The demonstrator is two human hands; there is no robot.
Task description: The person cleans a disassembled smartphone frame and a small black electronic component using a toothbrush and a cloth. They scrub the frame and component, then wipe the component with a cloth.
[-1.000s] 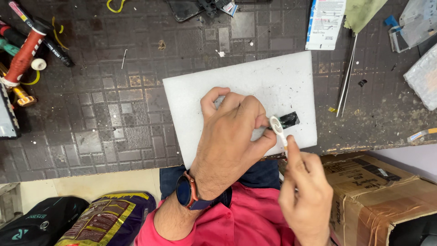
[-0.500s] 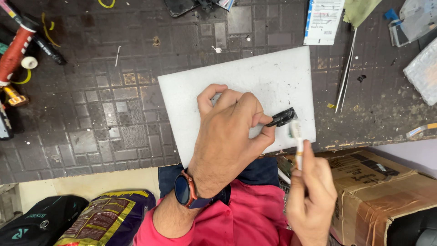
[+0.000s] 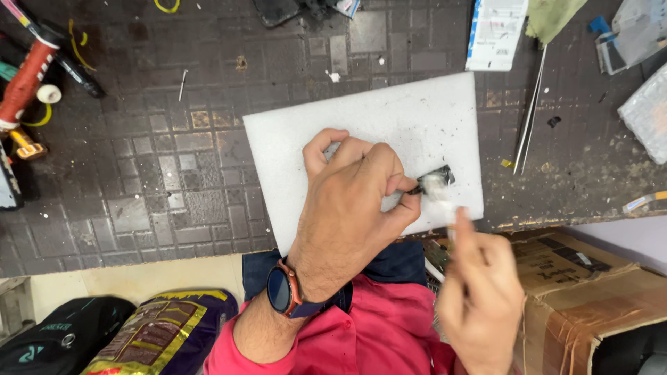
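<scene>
Since half a sec ago: white tool tip moved from just right of the small black part (image 3: 436, 178) onto it, now a pale blur over its top; right hand (image 3: 481, 298) shifted a bit toward the part; left hand (image 3: 358, 208) and foam sheet (image 3: 361, 125) unchanged.

Head view, looking down at workbench (image 3: 139, 173) w/ dark embossed mat.

Left hand: closed, thumb and forefinger pinching the left end of the black part, pressing it flat on the foam sheet, close to the sheet's right edge and near its front corner. Probably pinned like this so the part does not slide while worked on. Watch w/ red band on the wrist.

Right hand: clenched around a thin white tool (image 3: 451, 222), mostly motion-blurred; tip at the part. Exact kind of tool not clear, cannot tell more.

Foam sheet lying at the front edge of the bench, slightly rotated; seems to serve as soft clean pad under the part.

Rest: tweezers (image 3: 528, 118) just right of the sheet, toward bench's back-right; white packet (image 3: 495, 31) and green cloth (image 3: 549, 17) at back edge; red-handled tool (image 3: 28, 76) at the left edge. Cardboard box (image 3: 590, 298) below the front edge, right side; bags (image 3: 139, 333) on floor at left.
</scene>
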